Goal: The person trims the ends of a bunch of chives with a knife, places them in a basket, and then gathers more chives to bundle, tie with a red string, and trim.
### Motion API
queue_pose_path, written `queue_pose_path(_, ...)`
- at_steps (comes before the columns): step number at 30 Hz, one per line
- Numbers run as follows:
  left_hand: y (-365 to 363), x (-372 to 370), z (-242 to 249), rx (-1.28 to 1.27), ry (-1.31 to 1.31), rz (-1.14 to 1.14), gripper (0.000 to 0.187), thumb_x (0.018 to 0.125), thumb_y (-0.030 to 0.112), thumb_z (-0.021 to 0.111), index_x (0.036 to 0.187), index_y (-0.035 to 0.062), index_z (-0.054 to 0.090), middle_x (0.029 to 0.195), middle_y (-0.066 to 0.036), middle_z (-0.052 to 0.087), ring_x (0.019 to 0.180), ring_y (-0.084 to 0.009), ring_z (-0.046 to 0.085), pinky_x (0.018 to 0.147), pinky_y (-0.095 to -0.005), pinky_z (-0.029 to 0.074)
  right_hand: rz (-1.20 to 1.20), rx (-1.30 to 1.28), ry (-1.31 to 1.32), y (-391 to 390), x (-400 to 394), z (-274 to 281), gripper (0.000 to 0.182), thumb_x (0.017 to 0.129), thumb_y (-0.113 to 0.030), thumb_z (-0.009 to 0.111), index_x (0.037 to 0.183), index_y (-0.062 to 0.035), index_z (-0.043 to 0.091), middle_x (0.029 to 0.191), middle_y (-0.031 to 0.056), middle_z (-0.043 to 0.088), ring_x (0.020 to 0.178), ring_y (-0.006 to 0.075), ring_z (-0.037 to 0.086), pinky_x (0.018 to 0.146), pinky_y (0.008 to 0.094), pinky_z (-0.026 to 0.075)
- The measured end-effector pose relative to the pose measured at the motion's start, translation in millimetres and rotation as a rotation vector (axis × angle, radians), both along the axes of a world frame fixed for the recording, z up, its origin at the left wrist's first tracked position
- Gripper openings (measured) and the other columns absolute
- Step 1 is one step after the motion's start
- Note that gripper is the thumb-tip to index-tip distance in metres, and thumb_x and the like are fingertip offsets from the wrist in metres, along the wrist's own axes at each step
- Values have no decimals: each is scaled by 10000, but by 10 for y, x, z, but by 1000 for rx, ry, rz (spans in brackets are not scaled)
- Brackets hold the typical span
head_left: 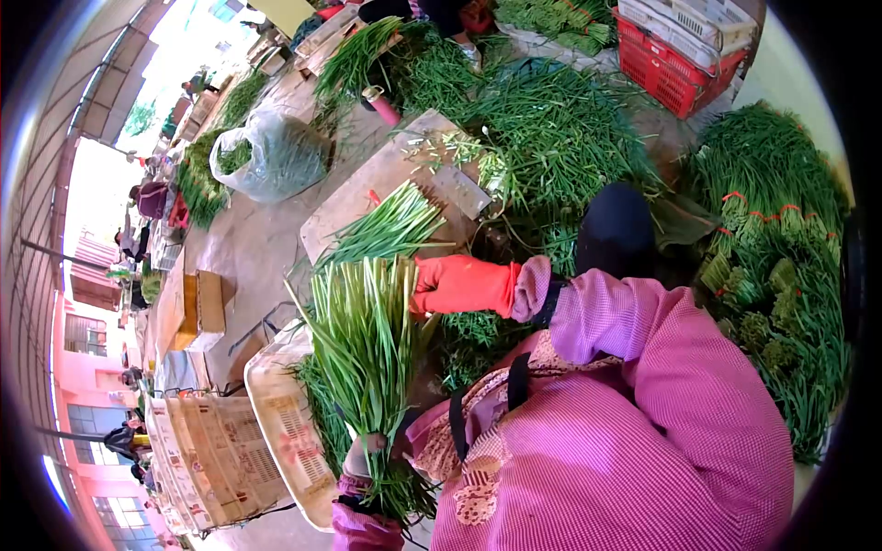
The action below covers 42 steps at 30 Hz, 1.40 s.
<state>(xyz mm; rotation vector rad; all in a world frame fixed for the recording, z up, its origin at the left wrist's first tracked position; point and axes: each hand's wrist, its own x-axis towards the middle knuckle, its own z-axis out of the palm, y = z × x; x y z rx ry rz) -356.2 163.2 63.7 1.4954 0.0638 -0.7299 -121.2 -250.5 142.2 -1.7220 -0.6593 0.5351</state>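
A thick bunch of long green stalks [367,340] stands upright in front of me, its pale cut ends at the top. My left hand [366,453] is wrapped round its leafy lower part. An orange glove covers my right hand [457,286], which holds the bunch from the side near the pale ends; its fingertips are partly hidden behind the stalks. Just beyond lies another bunch of stalks [390,225] on a wooden board [344,207], with pale trimmings and a flat metal piece [461,190] on the same board.
Loose green stalks [560,119] are heaped beyond my knee [614,230]. Tied bunches [772,184] lie at right, below a red crate [675,73]. A plastic bag [276,156] and pink bottle [381,106] stand farther off. Plastic crates [216,459] are at lower left. Other people [133,234] sit far left.
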Motion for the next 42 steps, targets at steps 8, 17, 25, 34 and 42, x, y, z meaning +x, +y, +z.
queue_pose_path(8, -565, 0, 652, -464, 498, 278, 370, 710, 146, 728, 1021, -46, 671, 900, -137, 698, 805, -251, 657, 779, -356, 553, -559, 349, -181, -376, -95, 395, 281, 984, -295, 567, 960, -35, 671, 875, 113, 697, 757, 216, 676, 747, 349, 534)
queue_pose_path(17, -885, 128, 860, -210, 329, 203, 356, 691, 152, 713, 987, -41, 668, 854, -125, 685, 757, -244, 646, 720, -351, 538, -644, 118, -729, -190, -113, -2, 108, 886, -142, 615, 870, -69, 692, 1185, 140, 667, 1148, 369, 602, 987, 411, 483)
queue_pose_path(25, -995, 202, 891, -110, 259, 150, 344, 675, 156, 699, 957, -37, 666, 814, -114, 673, 713, -237, 637, 667, -346, 525, -531, -52, -630, -419, -337, 719, 185, 920, -238, 629, 1012, -98, 706, 839, 145, 711, 718, 253, 698, 659, 374, 550)
queue_pose_path(34, -1251, 239, 1062, -133, 345, 256, 575, 646, 11, 836, 1185, -9, 637, 1058, -73, 693, 916, -200, 654, 834, -350, 548, -286, -342, -599, -21, -503, 238, 251, 874, -343, 586, 981, -130, 663, 697, 96, 656, 643, 314, 663, 556, 462, 501)
queue_pose_path(42, -1055, 217, 779, -18, 206, 21, 621, 686, 83, 861, 1250, 7, 612, 1177, -51, 663, 1002, -182, 618, 883, -349, 524, -731, -367, -750, -358, -14, 113, 189, 890, -247, 600, 871, -60, 606, 682, 135, 652, 594, 305, 658, 497, 425, 485)
